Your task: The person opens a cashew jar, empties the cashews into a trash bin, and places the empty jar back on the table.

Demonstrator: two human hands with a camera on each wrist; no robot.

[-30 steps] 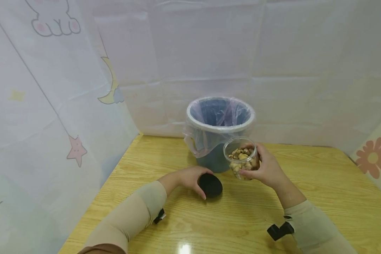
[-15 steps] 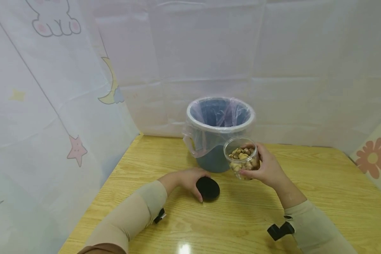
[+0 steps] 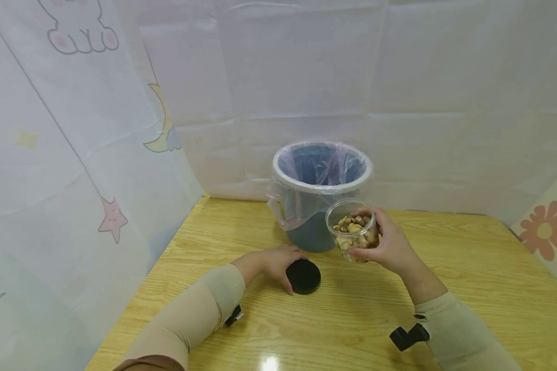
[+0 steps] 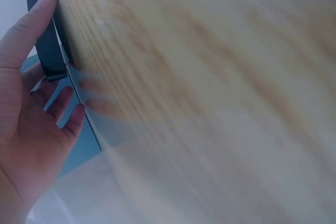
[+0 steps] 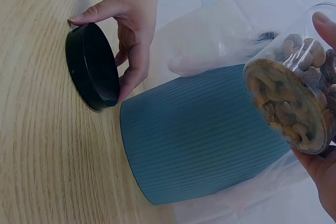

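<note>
Fingers clamped on the lid (image 3: 304,276), the left hand (image 3: 276,264) has levelled it at the table (image 3: 315,332), leaving the jar (image 3: 351,233) gripped in the right hand (image 3: 393,249) uncovered.

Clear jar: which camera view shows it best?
The head view: the clear jar sits wholly in frame, open mouth showing, partly covered by the right hand. The right wrist view shows it larger, base included, but cut off; the left wrist view lacks it.

The lid (image 3: 304,276) sits left of the jar (image 3: 351,235), before the bin (image 3: 310,234).
</note>
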